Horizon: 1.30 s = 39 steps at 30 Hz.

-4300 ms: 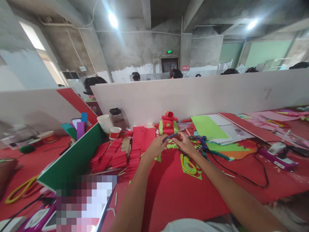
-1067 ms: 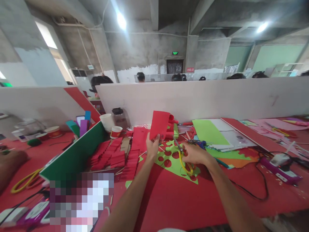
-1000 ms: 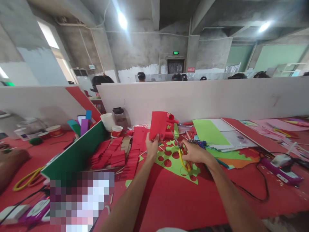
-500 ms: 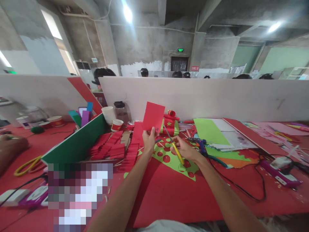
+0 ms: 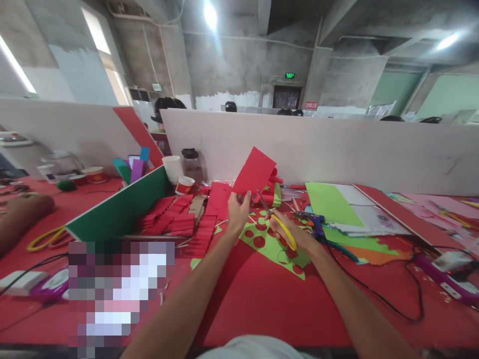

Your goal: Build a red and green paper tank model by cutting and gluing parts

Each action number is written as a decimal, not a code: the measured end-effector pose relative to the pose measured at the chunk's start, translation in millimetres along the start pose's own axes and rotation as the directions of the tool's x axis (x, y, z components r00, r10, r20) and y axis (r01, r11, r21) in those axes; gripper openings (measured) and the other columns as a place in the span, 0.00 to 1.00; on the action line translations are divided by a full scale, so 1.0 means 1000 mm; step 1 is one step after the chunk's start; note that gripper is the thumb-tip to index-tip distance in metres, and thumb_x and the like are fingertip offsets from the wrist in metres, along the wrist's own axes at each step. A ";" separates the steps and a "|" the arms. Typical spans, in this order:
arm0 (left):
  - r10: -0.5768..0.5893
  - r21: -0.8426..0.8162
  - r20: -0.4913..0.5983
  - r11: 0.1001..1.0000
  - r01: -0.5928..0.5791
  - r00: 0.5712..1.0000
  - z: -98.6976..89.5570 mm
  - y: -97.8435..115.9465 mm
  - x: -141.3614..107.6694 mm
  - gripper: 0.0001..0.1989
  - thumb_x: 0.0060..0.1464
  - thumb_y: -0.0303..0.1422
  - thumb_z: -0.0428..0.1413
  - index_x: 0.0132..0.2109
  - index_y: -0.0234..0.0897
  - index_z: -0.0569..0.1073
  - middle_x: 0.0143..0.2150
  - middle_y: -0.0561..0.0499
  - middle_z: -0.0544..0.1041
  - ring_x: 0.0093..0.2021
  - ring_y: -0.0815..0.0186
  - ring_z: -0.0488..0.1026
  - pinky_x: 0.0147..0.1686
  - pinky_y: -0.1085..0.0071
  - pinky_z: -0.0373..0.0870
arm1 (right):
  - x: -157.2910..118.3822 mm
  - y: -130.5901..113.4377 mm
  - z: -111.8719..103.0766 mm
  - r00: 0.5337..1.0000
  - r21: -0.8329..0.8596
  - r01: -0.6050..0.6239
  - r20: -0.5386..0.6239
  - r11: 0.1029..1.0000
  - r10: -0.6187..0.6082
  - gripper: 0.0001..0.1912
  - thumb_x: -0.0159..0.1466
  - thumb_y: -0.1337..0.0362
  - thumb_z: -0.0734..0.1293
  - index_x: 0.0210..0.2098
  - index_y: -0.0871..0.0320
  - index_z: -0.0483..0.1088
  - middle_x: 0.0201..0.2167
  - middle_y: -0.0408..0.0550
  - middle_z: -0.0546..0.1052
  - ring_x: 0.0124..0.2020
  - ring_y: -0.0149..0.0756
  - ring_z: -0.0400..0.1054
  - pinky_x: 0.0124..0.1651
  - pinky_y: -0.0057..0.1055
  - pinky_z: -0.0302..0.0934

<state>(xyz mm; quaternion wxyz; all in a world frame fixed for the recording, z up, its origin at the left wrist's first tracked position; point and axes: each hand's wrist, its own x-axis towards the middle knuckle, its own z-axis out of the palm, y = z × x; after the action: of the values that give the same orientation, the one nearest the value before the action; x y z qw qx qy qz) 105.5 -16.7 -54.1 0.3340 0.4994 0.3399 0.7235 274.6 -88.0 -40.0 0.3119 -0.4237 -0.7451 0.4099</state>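
At a red-covered worktable (image 5: 258, 309), a lime-green paper sheet with round holes (image 5: 272, 251) lies beneath a person's hands. The right hand (image 5: 297, 229) grips yellow-handled metal scissors (image 5: 286, 232), blades pointing far and left. The left hand (image 5: 237, 213) pinches a rectangular red paper sheet (image 5: 255, 171), raised and tilted, near its lower edge (whether the blades touch it cannot be told). Beyond, a red-and-green piece bearing a star (image 5: 277, 194) sits before a long white partition (image 5: 325, 149).

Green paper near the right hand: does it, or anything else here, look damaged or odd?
The green paper is riddled with round holes, though their neat outlines suggest cutting rather than damage. At lower left, a pixelated patch blocks part of the view. No liquid spill is visible.
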 end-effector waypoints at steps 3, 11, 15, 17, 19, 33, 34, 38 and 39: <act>-0.009 -0.035 -0.004 0.999 0.009 1.000 0.005 0.000 -0.003 0.12 0.54 0.39 0.59 0.40 0.35 0.68 0.31 0.49 0.77 0.30 0.66 0.75 0.31 0.71 0.72 | 0.001 0.001 0.004 1.000 0.008 0.017 -0.025 1.000 -0.017 0.26 0.66 0.39 0.55 0.46 0.54 0.63 0.22 0.37 0.57 0.19 0.27 0.50 0.21 0.24 0.48; -0.008 -0.067 -0.007 0.998 0.007 1.000 0.011 0.002 -0.007 0.13 0.53 0.39 0.59 0.40 0.36 0.70 0.36 0.47 0.79 0.34 0.64 0.77 0.32 0.71 0.73 | 0.005 0.008 0.008 0.997 0.030 0.022 -0.081 0.999 -0.020 0.25 0.65 0.38 0.55 0.45 0.52 0.62 0.22 0.38 0.58 0.20 0.29 0.52 0.22 0.26 0.51; -0.004 -0.056 -0.023 0.998 0.003 1.000 0.011 0.002 -0.008 0.13 0.53 0.39 0.59 0.40 0.35 0.70 0.35 0.47 0.79 0.34 0.63 0.77 0.32 0.71 0.72 | 0.006 0.012 0.008 0.995 0.044 0.038 -0.098 0.998 -0.033 0.25 0.65 0.38 0.54 0.44 0.53 0.63 0.23 0.39 0.60 0.20 0.30 0.53 0.23 0.27 0.53; -0.006 -0.074 -0.022 0.997 0.005 1.000 0.012 0.002 -0.008 0.12 0.53 0.39 0.59 0.40 0.36 0.70 0.36 0.47 0.79 0.34 0.64 0.77 0.32 0.71 0.72 | 0.006 0.009 0.007 0.994 0.022 0.037 -0.103 0.999 -0.035 0.25 0.66 0.38 0.55 0.44 0.53 0.63 0.23 0.39 0.60 0.20 0.30 0.54 0.23 0.27 0.53; -0.009 -0.076 -0.018 0.997 0.008 1.000 0.012 0.002 -0.008 0.12 0.53 0.39 0.59 0.40 0.36 0.69 0.35 0.48 0.78 0.33 0.65 0.76 0.31 0.71 0.72 | 0.004 0.006 0.006 0.993 -0.016 0.047 -0.112 0.999 -0.049 0.25 0.66 0.39 0.55 0.45 0.53 0.63 0.24 0.39 0.61 0.20 0.30 0.54 0.23 0.27 0.53; -0.023 -0.058 -0.033 0.998 0.021 0.999 0.014 -0.002 -0.008 0.11 0.53 0.38 0.59 0.36 0.36 0.69 0.31 0.49 0.78 0.32 0.65 0.76 0.30 0.72 0.71 | 0.011 0.019 0.006 0.984 -0.062 0.068 -0.161 0.996 -0.077 0.24 0.65 0.40 0.56 0.41 0.54 0.64 0.22 0.39 0.61 0.20 0.30 0.55 0.22 0.26 0.51; -0.023 -0.049 -0.039 0.999 0.021 0.999 0.014 -0.002 -0.008 0.11 0.53 0.38 0.59 0.35 0.36 0.68 0.30 0.50 0.77 0.31 0.65 0.75 0.29 0.73 0.70 | 0.011 0.020 0.006 0.983 -0.059 0.068 -0.164 0.996 -0.077 0.23 0.65 0.40 0.57 0.40 0.54 0.63 0.22 0.39 0.61 0.20 0.30 0.55 0.21 0.25 0.50; -0.006 -0.049 -0.030 0.999 0.004 1.000 0.014 -0.002 -0.008 0.10 0.54 0.38 0.59 0.36 0.37 0.68 0.31 0.50 0.77 0.32 0.66 0.76 0.29 0.73 0.70 | 0.013 0.020 0.005 0.981 -0.072 0.068 -0.176 0.995 -0.080 0.23 0.65 0.40 0.58 0.39 0.54 0.62 0.21 0.37 0.60 0.19 0.28 0.53 0.21 0.25 0.49; 0.000 -0.053 -0.024 0.999 -0.001 1.000 0.014 -0.002 -0.008 0.10 0.54 0.38 0.59 0.36 0.37 0.68 0.32 0.50 0.77 0.33 0.65 0.76 0.30 0.73 0.70 | 0.013 0.020 0.005 0.980 -0.078 0.072 -0.182 0.994 -0.085 0.22 0.65 0.41 0.58 0.39 0.54 0.62 0.21 0.37 0.60 0.19 0.28 0.54 0.21 0.25 0.49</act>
<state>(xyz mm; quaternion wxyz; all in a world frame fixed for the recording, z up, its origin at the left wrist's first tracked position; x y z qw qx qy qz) 120.8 -19.6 -55.9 0.3428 0.4819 0.3246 0.7381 271.9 -72.3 -58.2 0.3804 -0.4410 -0.7430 0.3296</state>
